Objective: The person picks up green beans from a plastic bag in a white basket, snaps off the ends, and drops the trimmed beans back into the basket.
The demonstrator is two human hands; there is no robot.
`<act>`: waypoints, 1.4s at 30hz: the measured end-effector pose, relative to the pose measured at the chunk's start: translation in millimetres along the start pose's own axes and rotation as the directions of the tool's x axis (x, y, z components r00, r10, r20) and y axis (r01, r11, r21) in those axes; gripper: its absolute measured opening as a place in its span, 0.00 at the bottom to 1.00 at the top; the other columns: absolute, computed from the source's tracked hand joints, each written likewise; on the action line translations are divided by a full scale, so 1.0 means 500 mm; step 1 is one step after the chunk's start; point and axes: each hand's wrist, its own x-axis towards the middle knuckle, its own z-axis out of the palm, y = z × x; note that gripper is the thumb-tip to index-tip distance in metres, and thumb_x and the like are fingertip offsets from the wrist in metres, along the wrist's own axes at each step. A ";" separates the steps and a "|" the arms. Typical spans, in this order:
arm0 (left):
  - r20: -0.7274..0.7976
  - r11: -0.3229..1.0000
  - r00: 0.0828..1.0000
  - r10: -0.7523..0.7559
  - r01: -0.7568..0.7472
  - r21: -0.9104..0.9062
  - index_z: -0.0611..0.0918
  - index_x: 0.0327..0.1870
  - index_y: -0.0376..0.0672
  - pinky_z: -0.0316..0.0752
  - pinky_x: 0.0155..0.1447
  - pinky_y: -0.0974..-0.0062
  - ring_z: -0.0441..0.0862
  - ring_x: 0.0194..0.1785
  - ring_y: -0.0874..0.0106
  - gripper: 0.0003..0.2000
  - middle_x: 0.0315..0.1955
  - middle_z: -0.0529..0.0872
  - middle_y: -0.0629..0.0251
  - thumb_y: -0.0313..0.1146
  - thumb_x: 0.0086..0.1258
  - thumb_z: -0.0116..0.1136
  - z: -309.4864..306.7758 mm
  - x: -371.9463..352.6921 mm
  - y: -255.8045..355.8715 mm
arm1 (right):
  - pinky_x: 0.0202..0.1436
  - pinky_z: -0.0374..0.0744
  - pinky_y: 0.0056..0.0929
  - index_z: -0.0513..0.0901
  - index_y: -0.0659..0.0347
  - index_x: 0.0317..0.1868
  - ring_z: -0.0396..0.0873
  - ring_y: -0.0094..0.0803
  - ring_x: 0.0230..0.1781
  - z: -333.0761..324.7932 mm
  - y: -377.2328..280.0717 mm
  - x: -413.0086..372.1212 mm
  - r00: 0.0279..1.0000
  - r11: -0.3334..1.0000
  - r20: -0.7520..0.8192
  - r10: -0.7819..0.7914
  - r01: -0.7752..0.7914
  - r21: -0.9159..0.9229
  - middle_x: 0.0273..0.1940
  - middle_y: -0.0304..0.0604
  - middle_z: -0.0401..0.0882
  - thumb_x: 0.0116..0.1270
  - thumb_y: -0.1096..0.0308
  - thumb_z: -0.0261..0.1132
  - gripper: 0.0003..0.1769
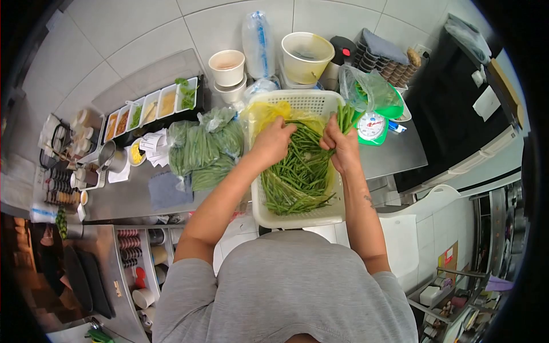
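Note:
A white plastic basket (264,210) stands at the centre, lined with a yellow bag (267,114) and filled with loose green beans (300,171). My right hand (339,143) is closed around a bunch of green beans (345,117) over the basket's right side. Above the upper left of the beans, my left hand (275,142) has its fingers pinched together at the pile; what lies between them is too small to make out. Just right of the basket is a green scale (372,127) with a round dial, a clear bag on top.
Bagged green beans (200,150) and a blue-grey cloth (170,190) lie left of the basket. Behind are a topping tray (151,108), white tubs (227,68) and a large yellowish bucket (307,57). A dark appliance (440,108) stands at the right.

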 end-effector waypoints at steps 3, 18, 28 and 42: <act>0.271 0.993 0.962 -0.032 0.000 0.116 0.78 0.34 0.38 0.72 0.43 0.59 0.78 0.43 0.54 0.04 0.33 0.79 0.54 0.25 0.59 0.56 0.027 0.002 -0.017 | 0.21 0.65 0.20 0.78 0.59 0.43 0.63 0.18 0.20 0.006 0.009 -0.002 0.994 0.957 -0.029 0.106 -0.110 -0.268 0.23 0.30 0.68 0.69 0.63 0.62 0.10; 0.466 0.998 0.885 0.019 0.013 -0.066 0.80 0.37 0.39 0.73 0.46 0.61 0.77 0.44 0.55 0.06 0.34 0.77 0.54 0.25 0.59 0.56 0.006 0.006 -0.006 | 0.28 0.68 0.21 0.80 0.64 0.36 0.70 0.19 0.23 -0.021 0.022 0.020 0.977 0.936 -0.061 0.206 -0.215 -0.280 0.31 0.40 0.84 0.67 0.68 0.62 0.07; 0.158 0.990 0.979 0.126 -0.114 -0.088 0.75 0.28 0.37 0.71 0.40 0.59 0.76 0.38 0.54 0.02 0.29 0.75 0.56 0.21 0.56 0.54 -0.044 0.024 0.034 | 0.25 0.65 0.21 0.81 0.63 0.38 0.68 0.20 0.22 0.001 0.024 0.001 0.945 0.731 0.065 0.322 -0.204 -0.652 0.25 0.35 0.77 0.64 0.66 0.66 0.09; -0.037 0.896 0.979 -0.201 0.168 -0.410 0.78 0.32 0.35 0.70 0.32 0.73 0.75 0.25 0.71 0.06 0.24 0.77 0.61 0.29 0.64 0.60 -0.031 -0.034 0.083 | 0.24 0.66 0.21 0.80 0.66 0.39 0.68 0.21 0.21 -0.003 0.020 0.010 0.967 0.965 0.010 0.254 -0.253 -0.077 0.26 0.36 0.76 0.66 0.68 0.64 0.09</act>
